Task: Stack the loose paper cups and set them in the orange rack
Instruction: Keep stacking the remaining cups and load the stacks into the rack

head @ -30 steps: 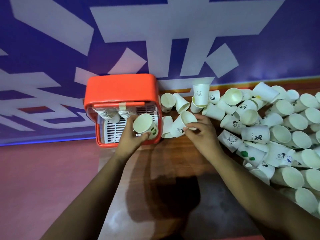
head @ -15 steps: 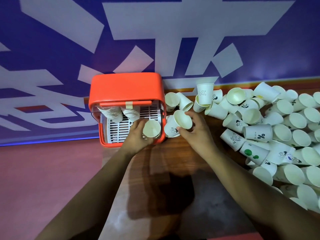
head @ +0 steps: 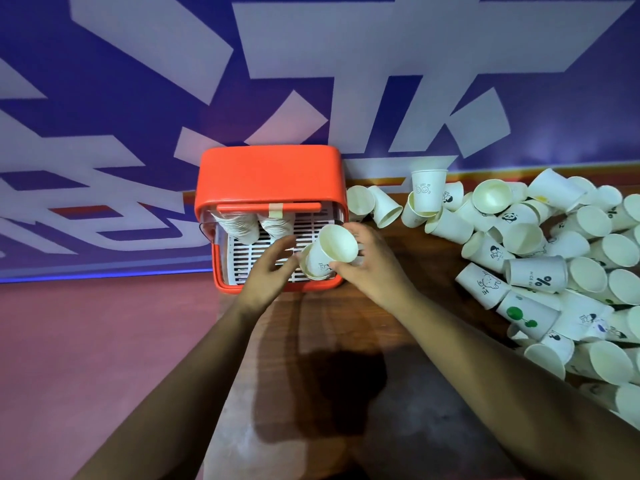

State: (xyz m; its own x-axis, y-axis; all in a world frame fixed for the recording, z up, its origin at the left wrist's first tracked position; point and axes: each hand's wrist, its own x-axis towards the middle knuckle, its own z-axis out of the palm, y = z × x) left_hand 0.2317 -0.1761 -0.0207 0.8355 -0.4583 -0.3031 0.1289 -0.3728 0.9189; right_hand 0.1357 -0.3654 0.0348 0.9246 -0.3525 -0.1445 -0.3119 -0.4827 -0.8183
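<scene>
The rack (head: 270, 181) stands at the tabletop's (head: 311, 341) far left edge, backed against a blue wall (head: 381, 116) with big white shapes. Over the rack's front right corner the right hand (head: 375, 271) has its grip closed round a cup (head: 334, 251), mouth tilted up toward the camera, its base sunk into an outer cup (head: 306, 270). The left hand (head: 265, 275) reaches in over the rack's front rim, fingers meeting the outer cup's left side; whether its grip is closed there I cannot tell. Both hands and the cups hide the rack's right front corner and part of its white slotted floor (head: 256, 261). At the rack's back, under an orange bar with a strip of tape (head: 276, 210), hang two stacks (head: 242, 226). Just right of the rack lie two loose cups (head: 386, 206), and farther right a pile (head: 554, 254) of tumbled cups, one upright (head: 427, 190). Left of the rack, a reddish floor (head: 86, 341).
</scene>
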